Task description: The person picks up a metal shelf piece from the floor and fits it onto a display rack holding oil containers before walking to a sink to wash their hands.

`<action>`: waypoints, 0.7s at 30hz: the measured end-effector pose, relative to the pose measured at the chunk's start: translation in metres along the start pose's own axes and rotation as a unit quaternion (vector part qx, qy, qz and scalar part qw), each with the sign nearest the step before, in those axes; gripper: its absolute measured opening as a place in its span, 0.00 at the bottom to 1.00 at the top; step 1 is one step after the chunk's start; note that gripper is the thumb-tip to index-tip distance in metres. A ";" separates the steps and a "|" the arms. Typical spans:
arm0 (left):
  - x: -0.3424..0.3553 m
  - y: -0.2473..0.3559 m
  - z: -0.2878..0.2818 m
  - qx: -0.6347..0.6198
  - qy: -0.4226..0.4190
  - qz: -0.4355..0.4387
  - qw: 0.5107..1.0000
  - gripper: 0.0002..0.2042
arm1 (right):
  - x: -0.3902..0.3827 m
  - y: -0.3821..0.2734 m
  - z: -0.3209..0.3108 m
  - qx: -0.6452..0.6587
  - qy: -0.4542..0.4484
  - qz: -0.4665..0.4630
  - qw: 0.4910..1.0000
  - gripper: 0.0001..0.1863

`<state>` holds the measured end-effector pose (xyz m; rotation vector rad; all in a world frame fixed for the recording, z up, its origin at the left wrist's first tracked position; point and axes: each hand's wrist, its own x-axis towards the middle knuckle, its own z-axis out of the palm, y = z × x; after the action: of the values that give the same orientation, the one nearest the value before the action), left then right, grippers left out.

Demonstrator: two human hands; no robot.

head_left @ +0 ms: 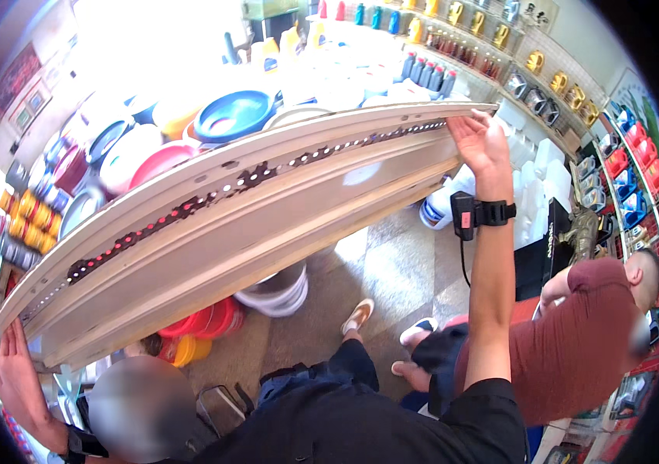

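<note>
A long cream panel (237, 240) stretches diagonally across the view, higher at the right, with ridges and a dark, pitted strip of small holes along its length. My right hand (480, 143) grips the panel's right end, palm toward me and fingertips at the edge, a black strapped device on that wrist. At the lower left, my left hand (16, 371) holds the other end with its fingers pressed along the edge.
Basins (233, 114) crowd the back. Bottle shelves (469, 46) line the walls. Buckets (271, 290) sit beneath the panel. A person in maroon (554, 340) is bent at my right; another person's blurred head (140, 406) is at lower left. White containers (530, 182) are stacked beyond my right hand.
</note>
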<state>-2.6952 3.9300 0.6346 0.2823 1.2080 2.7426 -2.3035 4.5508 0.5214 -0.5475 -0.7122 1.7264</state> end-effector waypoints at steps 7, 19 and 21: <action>-0.023 -0.139 0.201 -0.024 -0.027 -0.027 0.999 0.26 | 0.162 -0.101 -0.113 0.058 0.013 -0.009 0.998 0.19; 0.014 -0.435 0.443 -0.085 -0.321 -0.220 0.917 0.16 | 0.341 -0.282 -0.383 0.067 0.190 -0.062 0.978 0.20; 0.016 -0.510 0.476 -0.091 -0.356 -0.286 0.885 0.14 | 0.353 -0.320 -0.426 0.051 0.232 -0.081 0.968 0.18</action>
<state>-2.5824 4.6157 0.5743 0.7003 0.6750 1.9344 -1.8853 5.0285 0.4447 -0.7656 -0.3211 1.4019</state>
